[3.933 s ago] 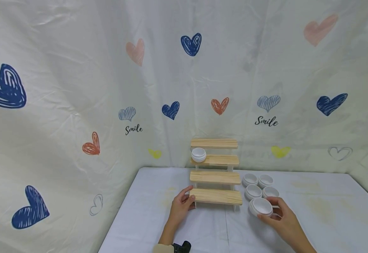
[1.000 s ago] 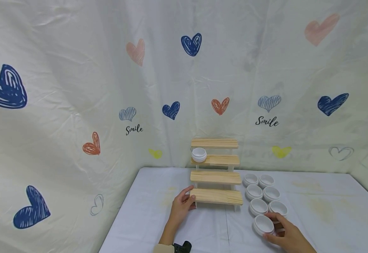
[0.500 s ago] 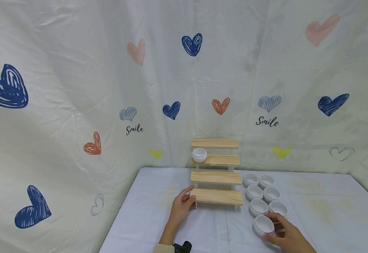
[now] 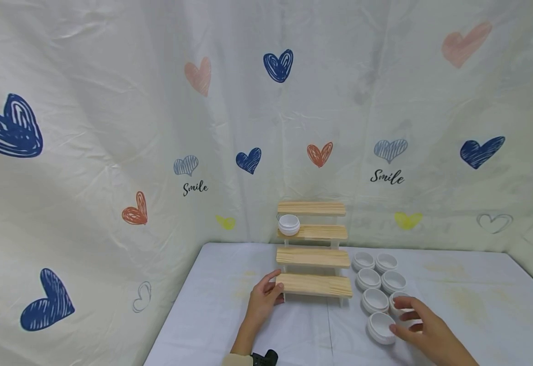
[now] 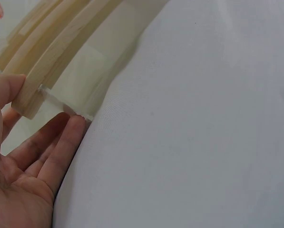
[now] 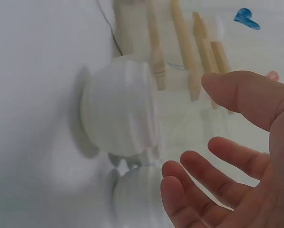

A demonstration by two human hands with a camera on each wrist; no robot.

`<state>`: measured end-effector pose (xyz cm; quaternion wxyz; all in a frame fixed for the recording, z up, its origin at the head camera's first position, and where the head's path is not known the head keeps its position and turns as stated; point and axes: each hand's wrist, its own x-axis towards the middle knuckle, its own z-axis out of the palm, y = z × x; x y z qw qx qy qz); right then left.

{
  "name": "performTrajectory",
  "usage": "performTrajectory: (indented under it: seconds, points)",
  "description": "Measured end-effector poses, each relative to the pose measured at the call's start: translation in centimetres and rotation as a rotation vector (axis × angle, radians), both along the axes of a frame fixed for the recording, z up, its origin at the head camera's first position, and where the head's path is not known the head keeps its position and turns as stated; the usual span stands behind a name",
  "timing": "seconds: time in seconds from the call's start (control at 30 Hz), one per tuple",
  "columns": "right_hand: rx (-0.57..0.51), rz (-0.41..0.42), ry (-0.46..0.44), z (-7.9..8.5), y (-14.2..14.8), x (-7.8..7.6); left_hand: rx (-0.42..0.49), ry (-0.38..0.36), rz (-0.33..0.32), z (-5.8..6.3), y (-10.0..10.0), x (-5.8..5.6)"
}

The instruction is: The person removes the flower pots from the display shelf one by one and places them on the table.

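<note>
A stepped wooden display stand (image 4: 313, 258) with pale boards on clear supports stands at the table's back. My left hand (image 4: 261, 300) grips the left end of its lowest board (image 5: 34, 95), thumb and forefinger at the wood, other fingers near the clear support (image 5: 65, 102). One small white bowl (image 4: 289, 225) sits at the left of the second board from the top. Right of the stand, several more white bowls (image 4: 368, 279) form two columns. My right hand (image 4: 424, 325) hovers with spread, bent fingers beside the nearest bowl (image 4: 380, 326), apart from it in the right wrist view.
A white cloth covers the table (image 4: 468, 305). Behind it hangs a pale curtain (image 4: 339, 112) printed with hearts and words, close to the stand's back. My left wrist wears a black device (image 4: 265, 357).
My right hand has let go of the nearest bowl and drawn off to the right. Since the oldest frame, two more bowls have come to stand apart in the columns. My left hand stays put.
</note>
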<state>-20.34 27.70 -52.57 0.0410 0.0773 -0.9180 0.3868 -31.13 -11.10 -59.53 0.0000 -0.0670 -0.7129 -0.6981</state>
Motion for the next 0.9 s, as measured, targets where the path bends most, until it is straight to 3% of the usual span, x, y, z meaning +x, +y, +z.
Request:
performTrajectory:
  seconds: [0.3,0.47,0.67,0.9]
  points:
    - [-0.099,0.144,0.28,4.7,-3.4,-2.2,-0.008,0.006,0.004,-0.1,0.0,-0.1]
    - [-0.19,0.194,0.357,7.3,-6.3,-4.3,-0.003,-0.001,0.007,-0.2,-0.1,-0.1]
    - [-0.288,0.223,0.397,9.4,-10.0,-6.8,0.006,0.027,-0.007,-0.1,-0.1,0.0]
    - [-0.421,0.2,0.332,10.2,-13.3,-10.3,0.01,0.029,-0.005,0.3,0.1,0.2]
